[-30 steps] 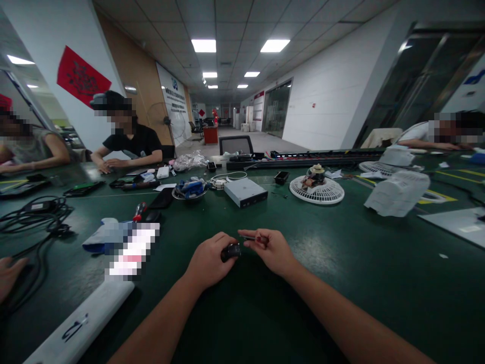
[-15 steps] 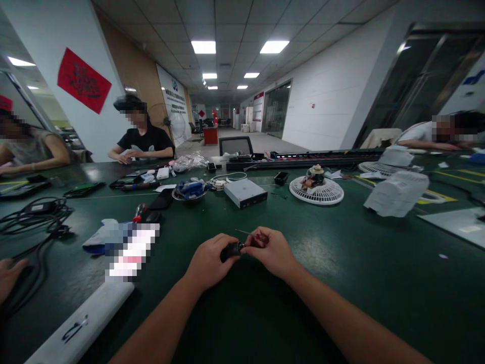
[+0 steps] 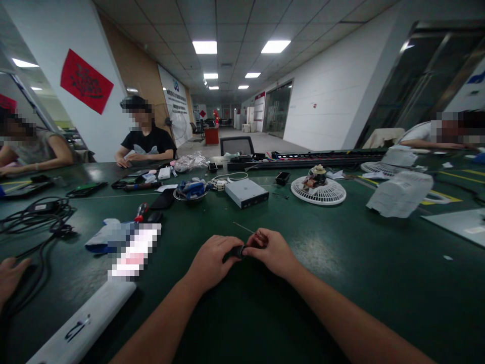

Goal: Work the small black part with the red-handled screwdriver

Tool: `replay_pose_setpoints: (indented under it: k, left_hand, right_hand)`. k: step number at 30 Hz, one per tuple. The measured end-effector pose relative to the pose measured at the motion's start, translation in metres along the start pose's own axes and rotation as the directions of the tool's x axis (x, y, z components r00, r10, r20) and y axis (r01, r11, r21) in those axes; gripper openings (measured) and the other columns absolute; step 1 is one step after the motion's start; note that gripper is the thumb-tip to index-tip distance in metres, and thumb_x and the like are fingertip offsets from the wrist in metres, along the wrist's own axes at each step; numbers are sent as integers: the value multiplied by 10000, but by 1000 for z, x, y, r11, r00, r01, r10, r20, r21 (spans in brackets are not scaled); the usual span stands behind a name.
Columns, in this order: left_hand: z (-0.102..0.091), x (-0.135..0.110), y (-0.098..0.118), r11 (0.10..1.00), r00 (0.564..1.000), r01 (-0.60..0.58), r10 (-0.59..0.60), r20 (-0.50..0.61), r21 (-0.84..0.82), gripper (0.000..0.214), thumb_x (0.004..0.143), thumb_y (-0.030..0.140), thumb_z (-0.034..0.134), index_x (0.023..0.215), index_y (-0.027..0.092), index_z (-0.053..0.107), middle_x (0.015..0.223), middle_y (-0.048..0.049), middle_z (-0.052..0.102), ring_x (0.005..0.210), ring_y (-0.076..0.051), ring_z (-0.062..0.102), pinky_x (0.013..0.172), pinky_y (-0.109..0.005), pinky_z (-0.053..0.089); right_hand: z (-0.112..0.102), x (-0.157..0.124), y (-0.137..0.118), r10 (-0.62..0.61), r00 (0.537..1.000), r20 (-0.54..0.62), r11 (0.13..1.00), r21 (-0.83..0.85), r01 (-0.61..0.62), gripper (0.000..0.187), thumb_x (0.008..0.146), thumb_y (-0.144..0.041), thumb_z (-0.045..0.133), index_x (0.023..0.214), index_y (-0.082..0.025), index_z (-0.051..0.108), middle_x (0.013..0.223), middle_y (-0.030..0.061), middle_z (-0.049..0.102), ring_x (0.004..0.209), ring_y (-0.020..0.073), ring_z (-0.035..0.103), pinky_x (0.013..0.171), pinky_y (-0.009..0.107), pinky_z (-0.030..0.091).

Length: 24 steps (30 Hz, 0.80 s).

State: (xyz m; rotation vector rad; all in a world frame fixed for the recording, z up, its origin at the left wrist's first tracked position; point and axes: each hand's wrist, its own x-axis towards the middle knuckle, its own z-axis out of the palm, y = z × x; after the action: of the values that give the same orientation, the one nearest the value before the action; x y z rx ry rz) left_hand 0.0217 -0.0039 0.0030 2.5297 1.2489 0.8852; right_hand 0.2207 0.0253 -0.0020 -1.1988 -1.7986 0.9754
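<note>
The right hand [image 3: 273, 254] holds a small screwdriver [image 3: 259, 235], its thin shaft [image 3: 244, 228] pointing forward-left.

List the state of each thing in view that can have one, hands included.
left hand: closed around small black part
right hand: pinching thin metal rod
disc drive: lying flat, closed
white fan grille: lying flat, motor on top
black cable: loosely coiled
</note>
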Motion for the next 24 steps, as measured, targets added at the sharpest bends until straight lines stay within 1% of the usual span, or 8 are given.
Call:
replay_pose_setpoints:
  k: [3, 5, 10, 14, 18, 21, 24]
  left_hand:
    - [-2, 1, 2, 1000, 1000, -11, 11, 16, -5, 331, 805, 112, 665, 1094, 256, 595, 1101, -7, 683, 1014, -199, 611, 900, -368, 453]
    - [-3, 1, 2, 1000, 1000, -5, 5, 20, 1, 324, 802, 124, 675, 1089, 254, 598, 1093, -11, 685, 1006, -204, 609, 901, -375, 447]
    - [-1, 0, 2, 1000, 1000, 12, -12, 6, -1, 304, 799, 151, 687, 1078, 240, 605, 1074, -27, 689, 997, -219, 609, 895, -385, 450]
    - [-1, 0, 4, 1000, 1000, -26, 26, -1, -17, 302, 802, 102, 650, 1068, 240, 609, 1076, -27, 690, 1005, -211, 610, 909, -380, 442]
    - [-1, 1, 6, 997, 996, -75, 76, 51, -21, 298, 797, 75, 633, 1048, 234, 621, 1057, -31, 696, 996, -217, 610, 931, -398, 424]
    - [-1, 1, 6, 998, 997, -61, 62, 55, -23, 257, 813, 119, 649, 1040, 238, 626, 1028, -26, 701, 980, -218, 612, 921, -403, 427]
    - [0, 1, 6, 1000, 999, -29, 29, 30, -1, 273, 813, 157, 667, 1070, 239, 621, 1058, -34, 700, 992, -227, 613, 913, -414, 435]
  right_hand:
    - [-2, 2, 1, 35, 998, 49, 990, 136, -42, 281, 657, -250, 759, 628, -192, 486, 669, -21, 644, 625, 137, 568, 582, 248, 424]
    - [-3, 2, 1, 45, 997, 60, 987, 151, -53, 291, 666, -251, 744, 614, -196, 463, 670, -14, 649, 626, 139, 570, 583, 250, 428]
    - [-2, 0, -1, 2, 1000, 21, 1000, -25, -1, 200, 698, -274, 713, 657, -178, 541, 586, -52, 511, 558, 112, 467, 525, 237, 366]
    - [3, -4, -2, -38, 996, 80, 999, 3, 37, 141, 720, -238, 669, 706, -178, 542, 606, -56, 481, 567, 107, 452, 525, 231, 355]
    - [3, -4, -3, -30, 995, 99, 993, -108, 40, 189, 686, -249, 711, 688, -188, 532, 603, -59, 494, 559, 107, 450, 509, 231, 325]
    - [-1, -3, -3, -12, 998, 63, 980, -197, 25, 264, 686, -300, 738, 640, -195, 501, 595, -51, 524, 558, 115, 470, 509, 237, 309]
    - [-4, -4, -7, -57, 998, 35, 959, -277, 64, 307, 708, -327, 730, 609, -201, 468, 589, -42, 534, 554, 121, 478, 510, 246, 298]
